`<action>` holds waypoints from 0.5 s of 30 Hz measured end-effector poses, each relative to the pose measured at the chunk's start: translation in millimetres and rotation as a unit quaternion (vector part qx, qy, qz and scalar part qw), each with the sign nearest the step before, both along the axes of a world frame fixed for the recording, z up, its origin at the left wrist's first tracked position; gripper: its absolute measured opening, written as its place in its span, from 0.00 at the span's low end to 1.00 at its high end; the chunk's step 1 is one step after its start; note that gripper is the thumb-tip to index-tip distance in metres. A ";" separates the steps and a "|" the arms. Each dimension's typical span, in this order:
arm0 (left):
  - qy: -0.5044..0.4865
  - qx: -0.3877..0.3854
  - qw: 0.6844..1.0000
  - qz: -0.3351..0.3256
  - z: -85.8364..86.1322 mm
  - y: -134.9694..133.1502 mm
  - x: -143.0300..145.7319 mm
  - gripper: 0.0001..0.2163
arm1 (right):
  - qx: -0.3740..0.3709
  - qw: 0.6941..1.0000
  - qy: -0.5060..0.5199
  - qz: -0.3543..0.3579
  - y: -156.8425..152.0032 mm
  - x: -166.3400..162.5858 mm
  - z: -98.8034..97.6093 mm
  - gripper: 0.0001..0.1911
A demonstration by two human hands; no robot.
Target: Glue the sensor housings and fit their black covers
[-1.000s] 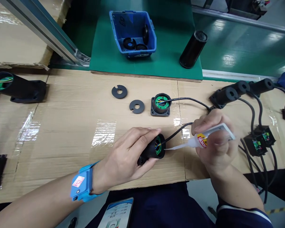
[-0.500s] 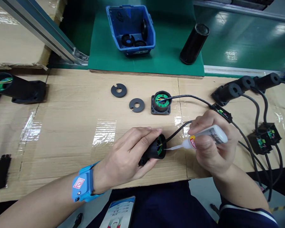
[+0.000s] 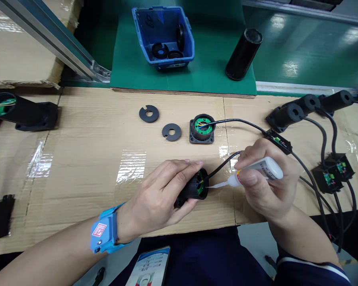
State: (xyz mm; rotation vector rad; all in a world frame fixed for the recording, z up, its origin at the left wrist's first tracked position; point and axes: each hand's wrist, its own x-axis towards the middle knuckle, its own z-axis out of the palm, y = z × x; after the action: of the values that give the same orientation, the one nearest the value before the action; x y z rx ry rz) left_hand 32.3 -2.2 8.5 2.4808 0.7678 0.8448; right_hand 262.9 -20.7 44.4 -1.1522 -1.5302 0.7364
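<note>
My left hand (image 3: 164, 192) is closed around a black round housing (image 3: 192, 190), tilted so its open end faces right. Inside that end a green circuit board with coloured wires shows, and a black cable (image 3: 223, 165) runs out of it. Between thumb and fingers, my right hand (image 3: 268, 182) grips a white glue bottle (image 3: 261, 170). Its thin nozzle tip sits at the rim of the housing's open end. Behind them stands a second black housing (image 3: 202, 129) on a square flange, open side up. Two slotted black discs (image 3: 149, 114) lie to its left.
On the green board at the back stand a blue bin (image 3: 164, 65) with black discs and a black cylinder (image 3: 244, 55). Several cabled housings (image 3: 289, 115) and small circuit boxes (image 3: 328, 178) lie at right. Another tube housing (image 3: 32, 113) is at left.
The glue bottle has turned slightly in my right hand and its thumb has shifted a little left; the nozzle stays at the housing's rim. My left hand holds still.
</note>
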 end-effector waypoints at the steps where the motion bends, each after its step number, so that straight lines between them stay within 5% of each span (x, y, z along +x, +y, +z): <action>1: 0.000 0.000 1.000 -0.001 0.0 0.0 0.1 0.25 | -0.001 1.000 -0.002 0.000 -0.1 0.4 0.2 0.11; 15: 0.005 0.009 1.000 0.000 -0.3 0.5 0.2 0.24 | 0.000 1.000 -0.022 -0.003 -0.1 1.7 0.9 0.11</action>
State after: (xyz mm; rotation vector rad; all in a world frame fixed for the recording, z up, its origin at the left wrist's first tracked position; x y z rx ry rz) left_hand 32.5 -1.7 8.2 2.5016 0.7681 0.8436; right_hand 264.6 -20.7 45.3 -1.1792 -1.5636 0.7111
